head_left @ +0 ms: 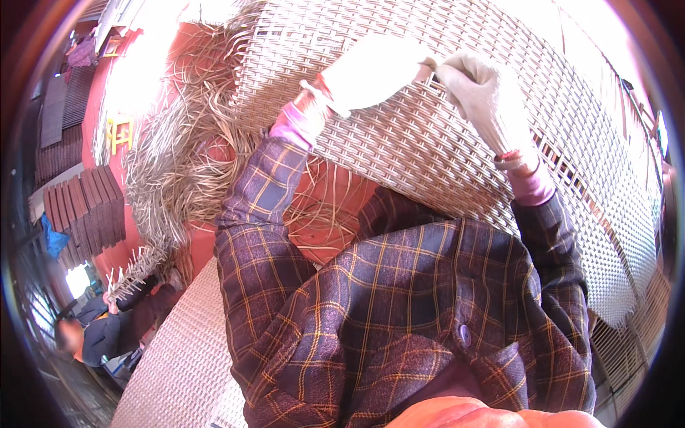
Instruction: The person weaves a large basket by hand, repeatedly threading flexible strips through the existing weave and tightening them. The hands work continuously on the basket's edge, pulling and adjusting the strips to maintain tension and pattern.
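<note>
Both hands up at the far part of the woven panel (428, 150), which slopes across in front of us, over the red floor (328, 207). Left hand (382, 71), gloved, is blown out by glare: we can't tell whether its fingers are spread or pressed together, only that its tips point right and end just beside the other hand's. Right hand (481, 93), also gloved, has its fingers curled inward, thumb and forefinger close at the tips; whether they meet, or pinch a strip, we can't tell.

Looks like close fingertip work on the weave. To do it well, we'd say: steady the panel near the working spot with one hand, guide with the other, keep any strip flat and untwisted, follow the over-under order, and snug it evenly against its neighbours. Yanking could kink a strip or pull the pattern askew. A line of open slots (581, 189) runs down past the right wrist; worth checking it for missed crossings.

Loose strips (185, 143) lie heaped left of the panel; we'd keep their ends clear of the left sleeve (260, 182). Glare hides detail, so tilting the work out of the light should help.
</note>
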A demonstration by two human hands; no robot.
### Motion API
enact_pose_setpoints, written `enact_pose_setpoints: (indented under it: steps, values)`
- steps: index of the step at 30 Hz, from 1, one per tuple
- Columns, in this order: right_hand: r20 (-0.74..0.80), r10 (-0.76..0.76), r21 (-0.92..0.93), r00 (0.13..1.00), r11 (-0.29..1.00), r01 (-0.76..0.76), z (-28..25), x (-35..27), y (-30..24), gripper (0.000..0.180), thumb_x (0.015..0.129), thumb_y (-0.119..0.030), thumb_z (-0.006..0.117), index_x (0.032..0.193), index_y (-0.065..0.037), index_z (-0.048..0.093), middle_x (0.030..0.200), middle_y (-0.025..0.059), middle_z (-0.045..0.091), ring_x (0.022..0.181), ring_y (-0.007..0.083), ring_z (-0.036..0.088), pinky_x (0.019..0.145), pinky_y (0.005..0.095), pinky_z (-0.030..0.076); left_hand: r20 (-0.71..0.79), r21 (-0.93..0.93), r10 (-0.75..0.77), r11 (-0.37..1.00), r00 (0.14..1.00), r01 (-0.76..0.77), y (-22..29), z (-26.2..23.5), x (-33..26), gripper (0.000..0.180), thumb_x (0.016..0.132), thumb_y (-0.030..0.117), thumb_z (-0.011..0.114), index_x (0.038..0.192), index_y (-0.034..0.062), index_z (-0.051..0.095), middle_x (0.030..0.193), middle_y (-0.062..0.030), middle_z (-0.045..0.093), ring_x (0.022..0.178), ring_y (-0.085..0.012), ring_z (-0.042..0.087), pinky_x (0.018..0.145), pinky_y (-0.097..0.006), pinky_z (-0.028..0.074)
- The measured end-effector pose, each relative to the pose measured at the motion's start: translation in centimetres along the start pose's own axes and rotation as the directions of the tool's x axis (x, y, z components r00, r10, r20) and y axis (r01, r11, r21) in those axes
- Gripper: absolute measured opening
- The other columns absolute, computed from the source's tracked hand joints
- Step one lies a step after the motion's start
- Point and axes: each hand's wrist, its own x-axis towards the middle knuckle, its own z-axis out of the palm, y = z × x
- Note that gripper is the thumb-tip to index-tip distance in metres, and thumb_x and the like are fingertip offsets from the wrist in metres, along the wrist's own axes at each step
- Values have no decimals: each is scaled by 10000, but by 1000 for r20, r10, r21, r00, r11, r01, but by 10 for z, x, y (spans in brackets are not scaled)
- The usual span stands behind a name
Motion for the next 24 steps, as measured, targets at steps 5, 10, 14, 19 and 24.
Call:
enact_pose_setpoints:
  steps: [5,10,14,19,24]
  values:
    - [27,156,211,987,965,-158,1,3,4,291,1075,-261,661,1254,-59,771,769,-21,701,609,38,615,582,227,517,-253,313,39,949,967,44,-1,-7,-9,191,1011,246,653,1083,133,789,873,-51,757,788,-248,741,709,-377,589]
    - [139,129,198,982,968,-155,8,-3,11,311,1082,-250,637,1276,-39,757,786,-6,706,654,50,637,618,237,533,-97,465,-155,866,983,183,34,17,-12,167,946,234,677,1012,145,802,784,-48,745,737,-265,739,670,-425,578]
    - [166,93,69,982,992,-106,7,0,11,331,1104,-240,583,1333,-55,734,781,0,706,644,60,641,616,243,533,105,413,-393,853,913,319,38,21,13,194,961,211,660,984,99,816,867,-117,791,803,-284,777,733,-442,612]
    - [309,111,-132,944,988,-73,6,12,2,373,1126,-210,499,1427,-83,680,775,3,712,598,76,644,586,249,533,397,410,-393,884,830,223,8,11,34,259,1006,276,608,993,93,791,935,-122,794,851,-299,773,761,-447,616]
    - [407,92,-270,909,963,23,9,29,-4,356,1130,-230,488,1370,-80,703,685,-11,677,555,77,639,551,272,543,256,315,-120,948,959,35,-17,9,14,212,977,229,622,983,97,788,909,-106,780,821,-289,763,747,-427,613]
